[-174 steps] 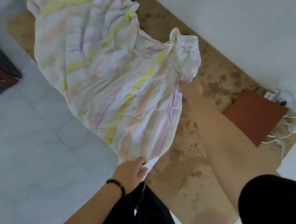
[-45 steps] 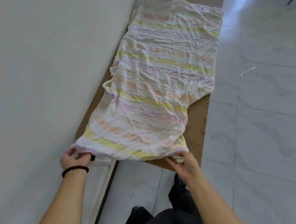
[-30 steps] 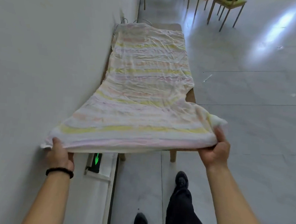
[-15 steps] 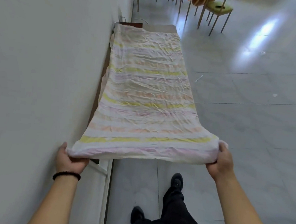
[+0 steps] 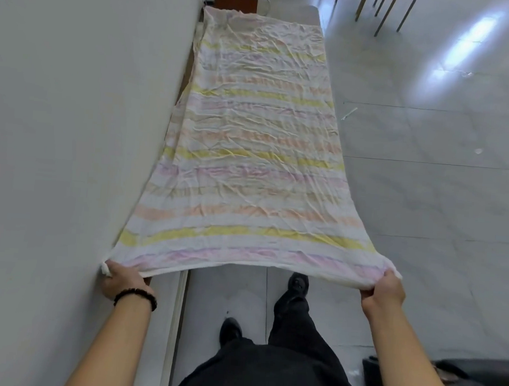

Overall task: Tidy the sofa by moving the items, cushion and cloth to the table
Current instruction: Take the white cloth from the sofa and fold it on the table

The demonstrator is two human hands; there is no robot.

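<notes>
Pink-striped cloth (image 5: 250,150) — left grip (image 5: 123,278), right grip (image 5: 383,289) seemingly pinching.

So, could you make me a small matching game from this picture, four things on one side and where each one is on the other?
Things:
1. striped cloth
2. bead bracelet
3. forward black shoe
4. chair legs

Places:
A. around the wrist of the left hand
B. top right of the picture, far off
C. stretched out, near corners gripped by the left hand and right hand
D. on the floor, just by the cloth's near edge

Pairs: 1-C, 2-A, 3-D, 4-B
</notes>
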